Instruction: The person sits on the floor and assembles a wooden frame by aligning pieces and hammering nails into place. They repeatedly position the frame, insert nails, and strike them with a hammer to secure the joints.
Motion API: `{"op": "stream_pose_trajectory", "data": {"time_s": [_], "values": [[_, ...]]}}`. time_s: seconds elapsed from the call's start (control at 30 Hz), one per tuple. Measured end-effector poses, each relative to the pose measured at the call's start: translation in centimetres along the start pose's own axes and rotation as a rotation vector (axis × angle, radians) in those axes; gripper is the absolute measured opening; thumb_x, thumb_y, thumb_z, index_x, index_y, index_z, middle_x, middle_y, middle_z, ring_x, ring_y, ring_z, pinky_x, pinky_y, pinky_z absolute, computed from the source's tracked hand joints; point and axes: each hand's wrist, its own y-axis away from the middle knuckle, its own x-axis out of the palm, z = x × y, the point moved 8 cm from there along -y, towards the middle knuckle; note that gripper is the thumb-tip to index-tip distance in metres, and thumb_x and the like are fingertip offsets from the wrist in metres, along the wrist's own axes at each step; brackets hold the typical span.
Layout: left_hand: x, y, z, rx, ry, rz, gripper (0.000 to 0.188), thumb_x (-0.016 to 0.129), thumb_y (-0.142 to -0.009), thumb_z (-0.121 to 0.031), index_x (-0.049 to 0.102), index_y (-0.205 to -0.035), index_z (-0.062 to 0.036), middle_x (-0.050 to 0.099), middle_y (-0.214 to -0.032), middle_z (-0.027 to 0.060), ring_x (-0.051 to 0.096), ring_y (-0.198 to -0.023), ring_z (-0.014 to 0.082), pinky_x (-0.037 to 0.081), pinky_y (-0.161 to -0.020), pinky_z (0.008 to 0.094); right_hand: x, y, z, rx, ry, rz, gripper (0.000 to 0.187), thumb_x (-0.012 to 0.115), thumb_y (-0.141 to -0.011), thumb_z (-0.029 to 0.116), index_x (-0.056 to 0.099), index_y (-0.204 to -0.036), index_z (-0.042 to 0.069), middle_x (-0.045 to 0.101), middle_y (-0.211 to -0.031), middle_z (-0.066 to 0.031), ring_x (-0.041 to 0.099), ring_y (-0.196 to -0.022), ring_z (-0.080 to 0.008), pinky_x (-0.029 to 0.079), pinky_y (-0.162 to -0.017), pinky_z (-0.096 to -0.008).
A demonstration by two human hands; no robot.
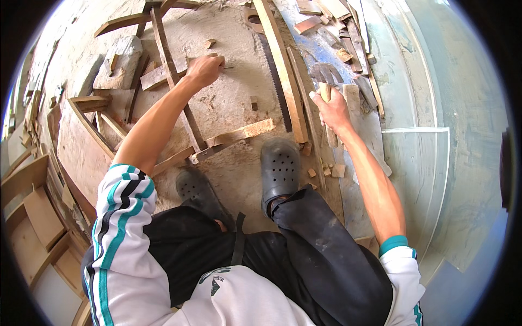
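Far left of the saw [275,81] stands a crate [24,178] of planks. Nearer the saw, still to its left, come a curved frame [81,120] and then a stone [128,57] with a small wooden piece on it. Next, left of the saw, a short board [155,79] meets a long dark bar [164,46].

The left hand [204,70] is at the bar, left of the saw. Its fingers are curled in and something thin and dark shows by the tips; I cannot tell whether the grip is clamped on it. A little block [254,103] lies just left of the saw, and a pale-ended board [239,134] lies below and left of it, near the shoes [280,168].

A beam [285,70] runs along the saw's right side, with a slat [306,103] beyond. Right of the saw, the hammer [322,73] is head up in the right hand [333,108], whose grip is closed around the wooden handle. Offcuts [348,32] are heaped up and right of the saw; a pale blue-green sheet [467,108] spreads far to its right.
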Motion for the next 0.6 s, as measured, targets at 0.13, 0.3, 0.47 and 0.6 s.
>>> {"op": "stream_pose_trajectory", "data": {"time_s": [0.13,0.3,0.47,0.6], "values": [[0.7,-0.2,-0.1,0.008,-0.118,-0.001,0.018,0.053,-0.096,-0.019,0.063,-0.103,-0.0060,0.067,-0.105,0.0126,0.067,-0.093,0.0371,0.051,-0.078,0.0504,0.9,-0.6,0.2,-0.013,0.021,0.009,0.025,0.068,-0.093,0.026,0.058,-0.094,0.004,0.055,-0.062,-0.0008,0.052,-0.041,-0.0118,0.045,-0.037,-0.0297],[1.5,-0.4,-0.5,0.006,-0.180,0.051,0.024,0.048,-0.100,-0.021,0.058,-0.107,-0.0008,0.065,-0.105,0.0201,0.066,-0.098,0.0378,0.051,-0.081,0.0514,1.0,-0.7,0.2,0.005,0.002,0.026,0.024,0.068,-0.094,0.026,0.057,-0.093,0.005,0.052,-0.061,0.0005,0.051,-0.041,-0.0109,0.044,-0.036,-0.0288],[1.2,-0.5,0.0,-0.065,0.201,0.014,0.030,0.046,-0.102,-0.023,0.057,-0.111,0.0030,0.066,-0.103,0.0244,0.064,-0.103,0.0397,0.049,-0.087,0.0490,0.6,-0.3,-0.1,0.026,-0.065,-0.002,0.023,0.068,-0.095,0.026,0.054,-0.092,0.007,0.049,-0.060,0.0023,0.048,-0.040,-0.0087,0.042,-0.035,-0.0273],[-0.5,-0.8,-2.2,-0.001,0.427,0.007,0.035,0.049,-0.104,-0.032,0.059,-0.109,0.0014,0.065,-0.092,0.0193,0.064,-0.087,0.0311,0.049,-0.080,0.0422,-0.2,0.2,-0.8,0.050,-0.093,-0.013,0.024,0.068,-0.094,0.026,0.055,-0.095,0.006,0.051,-0.060,0.0014,0.049,-0.040,-0.0095,0.043,-0.035,-0.0281]]}}
